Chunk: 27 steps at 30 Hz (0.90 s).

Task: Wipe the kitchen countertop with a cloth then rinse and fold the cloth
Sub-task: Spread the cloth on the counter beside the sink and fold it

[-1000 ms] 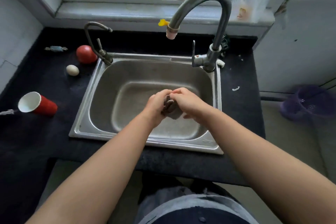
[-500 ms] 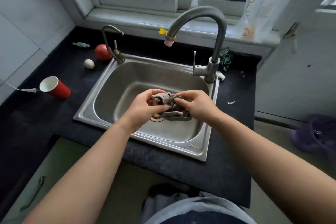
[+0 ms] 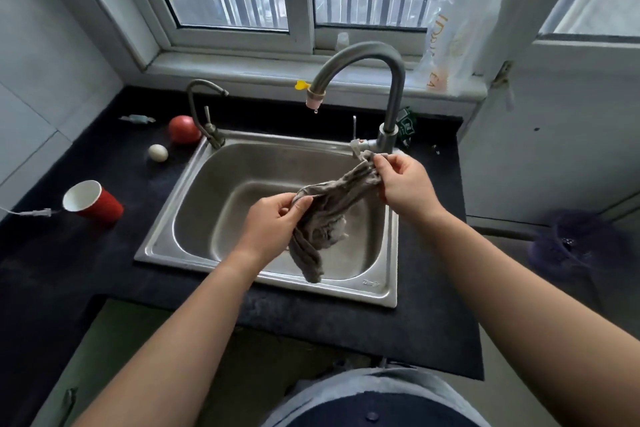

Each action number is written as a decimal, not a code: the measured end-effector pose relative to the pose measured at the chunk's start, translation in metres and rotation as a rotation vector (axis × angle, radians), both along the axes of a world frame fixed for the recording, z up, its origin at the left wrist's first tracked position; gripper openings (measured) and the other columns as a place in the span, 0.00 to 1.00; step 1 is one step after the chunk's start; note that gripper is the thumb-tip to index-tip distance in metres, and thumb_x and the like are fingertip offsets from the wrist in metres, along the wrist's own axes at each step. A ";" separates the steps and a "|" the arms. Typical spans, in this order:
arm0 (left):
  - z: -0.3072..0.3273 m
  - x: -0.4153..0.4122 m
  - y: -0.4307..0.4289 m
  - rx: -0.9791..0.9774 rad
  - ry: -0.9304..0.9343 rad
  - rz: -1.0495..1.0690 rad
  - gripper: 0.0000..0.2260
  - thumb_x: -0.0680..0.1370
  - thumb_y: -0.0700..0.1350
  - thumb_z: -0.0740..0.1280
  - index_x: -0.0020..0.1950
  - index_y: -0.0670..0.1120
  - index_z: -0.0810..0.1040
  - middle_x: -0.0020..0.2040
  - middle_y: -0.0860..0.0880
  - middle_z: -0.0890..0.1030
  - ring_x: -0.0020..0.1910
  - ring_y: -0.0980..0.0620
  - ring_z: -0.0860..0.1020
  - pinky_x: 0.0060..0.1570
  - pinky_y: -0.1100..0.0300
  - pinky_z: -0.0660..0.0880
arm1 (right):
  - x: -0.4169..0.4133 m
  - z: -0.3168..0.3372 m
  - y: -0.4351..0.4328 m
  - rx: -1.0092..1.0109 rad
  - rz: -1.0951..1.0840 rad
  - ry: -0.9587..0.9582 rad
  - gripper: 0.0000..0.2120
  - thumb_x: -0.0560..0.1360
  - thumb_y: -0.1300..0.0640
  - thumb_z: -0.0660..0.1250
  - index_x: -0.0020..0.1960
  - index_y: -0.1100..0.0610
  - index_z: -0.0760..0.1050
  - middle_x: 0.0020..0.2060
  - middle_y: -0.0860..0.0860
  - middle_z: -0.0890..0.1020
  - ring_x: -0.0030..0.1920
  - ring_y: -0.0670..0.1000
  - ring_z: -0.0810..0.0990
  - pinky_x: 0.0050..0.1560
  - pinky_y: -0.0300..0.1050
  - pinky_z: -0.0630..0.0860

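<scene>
Grey cloth (image 3: 332, 204): damp-looking, bunched lengthwise, held above the steel sink (image 3: 207, 180), its upper end pinched in the right hand (image 3: 403, 184) near the sink's back right corner, its middle gripped by the left hand (image 3: 273, 225) over the basin, a loose tail hanging toward the front rim. Gooseneck tap (image 3: 360, 61): no stream, one drop at the spout, so rinsing reads as finished and spreading for the fold as the step in hand. Next move calls for finding two corners and pulling the cloth flat; countertop (image 3: 114, 256) beside the sink carries a tipped red cup (image 3: 95, 203), egg (image 3: 158, 152) and tomato (image 3: 184, 129).

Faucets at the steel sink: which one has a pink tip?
The tall grey gooseneck faucet at the sink's back right; a drop hangs from its tip. The small thin faucet at back left has none.
</scene>
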State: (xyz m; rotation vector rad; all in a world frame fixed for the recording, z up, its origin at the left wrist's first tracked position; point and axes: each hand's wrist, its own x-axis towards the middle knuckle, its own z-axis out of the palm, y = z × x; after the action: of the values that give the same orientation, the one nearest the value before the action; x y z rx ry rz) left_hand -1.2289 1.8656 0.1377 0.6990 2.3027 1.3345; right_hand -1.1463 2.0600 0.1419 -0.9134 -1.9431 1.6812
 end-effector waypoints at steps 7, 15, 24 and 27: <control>0.011 -0.008 0.000 0.034 0.053 0.169 0.09 0.81 0.46 0.59 0.47 0.42 0.76 0.39 0.50 0.77 0.40 0.54 0.74 0.36 0.67 0.68 | 0.022 0.004 0.000 0.162 0.145 -0.125 0.07 0.75 0.56 0.67 0.38 0.51 0.75 0.26 0.42 0.77 0.24 0.36 0.73 0.33 0.34 0.68; 0.025 -0.011 -0.001 -0.089 0.047 -0.028 0.15 0.73 0.55 0.70 0.46 0.44 0.74 0.37 0.54 0.78 0.34 0.61 0.73 0.30 0.75 0.67 | 0.031 -0.004 -0.019 0.071 -0.055 -0.121 0.09 0.76 0.52 0.66 0.37 0.52 0.73 0.32 0.49 0.77 0.33 0.46 0.76 0.43 0.54 0.79; 0.019 -0.016 -0.008 -0.046 -0.093 -0.039 0.07 0.73 0.45 0.66 0.38 0.44 0.74 0.30 0.52 0.72 0.32 0.53 0.69 0.36 0.58 0.66 | 0.038 0.022 -0.043 0.016 -0.120 0.226 0.08 0.78 0.55 0.62 0.40 0.50 0.71 0.30 0.55 0.74 0.28 0.51 0.70 0.30 0.43 0.69; 0.023 -0.024 -0.008 0.124 -0.189 -0.021 0.06 0.75 0.44 0.66 0.38 0.48 0.74 0.32 0.52 0.75 0.35 0.53 0.72 0.40 0.57 0.70 | 0.032 0.032 -0.036 -0.056 -0.161 0.296 0.07 0.77 0.54 0.63 0.40 0.49 0.75 0.28 0.50 0.78 0.27 0.51 0.72 0.28 0.40 0.71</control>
State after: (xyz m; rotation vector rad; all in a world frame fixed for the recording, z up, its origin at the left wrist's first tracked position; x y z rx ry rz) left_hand -1.2529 1.8578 0.1612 0.6054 2.0739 1.4768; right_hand -1.1145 2.0236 0.1742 -0.7680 -1.5937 1.6766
